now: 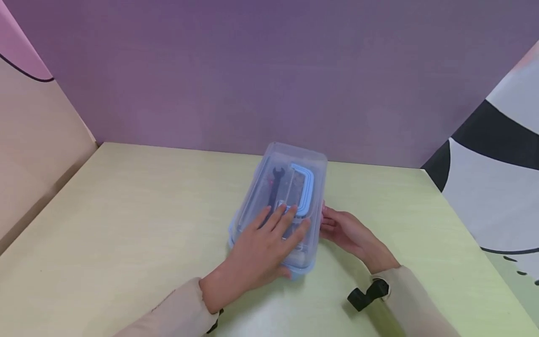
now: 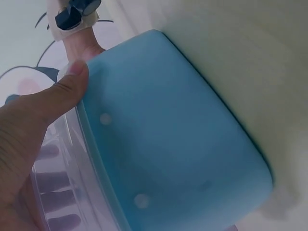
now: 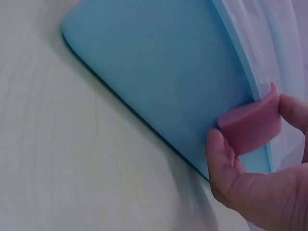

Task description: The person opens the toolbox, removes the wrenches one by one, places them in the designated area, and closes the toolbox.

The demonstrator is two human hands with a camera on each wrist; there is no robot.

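Observation:
A clear plastic box (image 1: 290, 161) with a pale blue base (image 2: 178, 144) lies on the yellow-green table (image 1: 126, 224). Through its lid I see a black wrench (image 1: 275, 185) and a blue handle (image 1: 305, 187). My left hand (image 1: 269, 234) lies flat on the lid with its fingers spread, and its thumb (image 2: 57, 96) rests against the box's rim. My right hand (image 1: 341, 229) is at the box's right side. There its thumb and a finger pinch a pink latch (image 3: 252, 125) on the edge of the blue base (image 3: 159, 62).
A purple wall stands behind the table, a beige panel to the left and a black-and-white patterned panel (image 1: 497, 178) to the right. A black camera mount (image 1: 366, 295) sits on my right wrist. Bare tabletop lies on both sides of the box.

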